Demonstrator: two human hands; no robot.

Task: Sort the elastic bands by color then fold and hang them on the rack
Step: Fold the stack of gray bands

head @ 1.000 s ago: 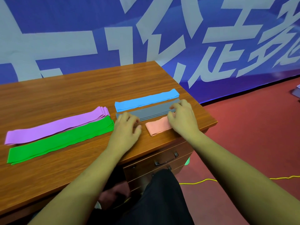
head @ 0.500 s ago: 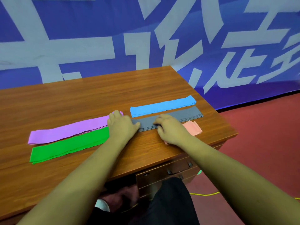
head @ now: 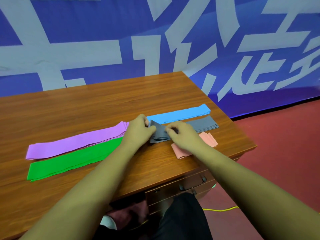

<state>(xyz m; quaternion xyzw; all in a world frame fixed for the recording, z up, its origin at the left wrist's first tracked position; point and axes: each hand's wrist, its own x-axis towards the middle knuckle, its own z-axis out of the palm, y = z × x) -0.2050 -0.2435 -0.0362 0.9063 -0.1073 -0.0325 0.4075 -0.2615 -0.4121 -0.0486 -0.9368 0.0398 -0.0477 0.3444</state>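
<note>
The grey bands [head: 206,124] lie as a flat stack near the right end of the desk [head: 103,104], just in front of the blue bands [head: 181,114]. We have the stack's left end lifted. Our left hand [head: 138,130] has its fingers curled round that raised end. Our right hand [head: 183,135] has its fingers curled down onto the stack just beside it, seemingly pinching the upper layers, though the knuckles hide the tips.

We judge the main risk to be the layers slipping. If we grip only some of them, the fold will fan out and come up uneven.

Our right wrist lies over the pink bands [head: 208,139], so a sweep could drag them off the near edge. The left forearm crosses the ends of the purple bands [head: 78,142] and green bands [head: 72,161] and could muddle them. We see no rack.
</note>
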